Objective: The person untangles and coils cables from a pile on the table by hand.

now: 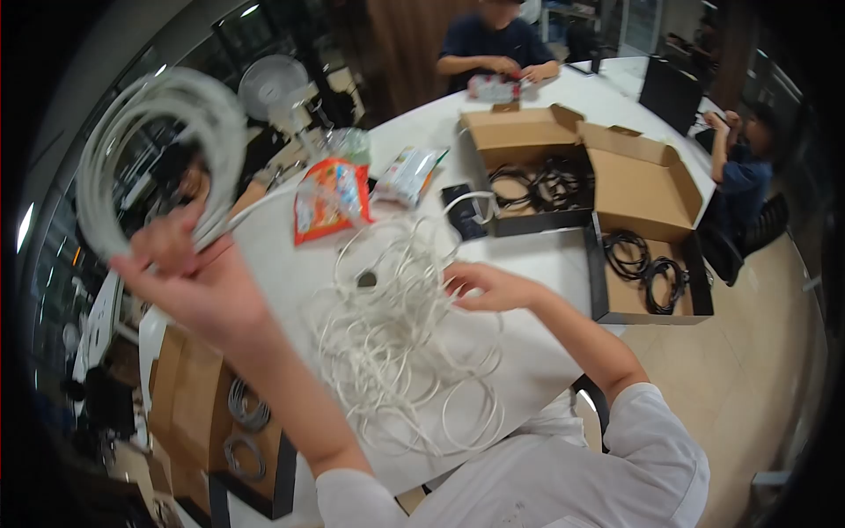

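Observation:
My left hand (180,264) is raised at the left, its fingers closed around a coil of white cable (92,163). The raised coil is slightly blurred and hangs in several loops above the hand. From it, a strand runs right toward the table. A large tangle of white cable (378,343) lies loose on the table in front of me. At the tangle's right edge, my right hand (493,289) has its fingers curled on strands of the white cable; the fingertips are partly hidden.
Open boxes with black cables (546,189) stand at the back right, another box (647,295) beside them. Lower left is a box of grey coils (246,405). An orange packet (330,201), a white packet (409,176) and a dark phone-like object (464,211) lie beyond the tangle. Other people sit around.

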{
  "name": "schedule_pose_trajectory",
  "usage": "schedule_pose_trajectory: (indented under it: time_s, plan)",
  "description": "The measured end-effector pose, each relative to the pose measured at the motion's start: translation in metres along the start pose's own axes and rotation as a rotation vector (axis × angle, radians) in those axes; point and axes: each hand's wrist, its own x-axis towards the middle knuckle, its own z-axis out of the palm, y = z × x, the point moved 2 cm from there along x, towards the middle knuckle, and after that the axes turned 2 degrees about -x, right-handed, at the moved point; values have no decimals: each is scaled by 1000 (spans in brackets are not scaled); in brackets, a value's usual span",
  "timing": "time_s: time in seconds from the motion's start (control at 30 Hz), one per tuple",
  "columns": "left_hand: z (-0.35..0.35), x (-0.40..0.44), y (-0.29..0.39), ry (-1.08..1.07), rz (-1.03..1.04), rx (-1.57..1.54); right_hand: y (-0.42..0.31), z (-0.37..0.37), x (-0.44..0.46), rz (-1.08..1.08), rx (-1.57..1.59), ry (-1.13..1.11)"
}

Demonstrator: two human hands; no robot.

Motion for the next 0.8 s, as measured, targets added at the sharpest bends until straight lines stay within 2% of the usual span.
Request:
schedule_pose_trajectory:
  time_s: [0.1,0.13,0.17,0.27,0.37,0.4,0.43,0.47,0.57,0.63,0.67,0.7,0.8]
  plan:
    - [-5,14,21,-25,48,23,-13,16,11,-74,-333,131]
    - [-4,16,25,-62,43,25,-13,19,16,-164,-509,225]
    - [-6,15,25,18,79,66,-13,21,17,-255,-678,314]
    - [-11,8,32,236,165,176,-15,10,19,-382,-897,650]
    - [-52,14,54,207,93,159,-27,-21,13,-142,-728,660]
    - [-55,5,51,370,123,246,-38,-30,14,-223,-678,742]
    - [-63,1,52,357,86,229,-50,-36,15,-300,-621,823]
    - [-79,-8,52,344,52,217,-58,-38,18,-252,-507,906]
    - [-127,-23,46,293,-38,162,-56,-45,42,-317,-544,965]
    - [-138,-34,50,345,-62,180,-36,-49,62,-107,-632,655]
    - [-131,-40,45,408,-50,216,-41,-47,66,-138,-575,583]
    - [-131,-43,44,465,-30,237,-44,-49,69,-190,-635,582]
    - [-150,-48,55,413,-33,183,-89,-55,73,-246,-431,695]
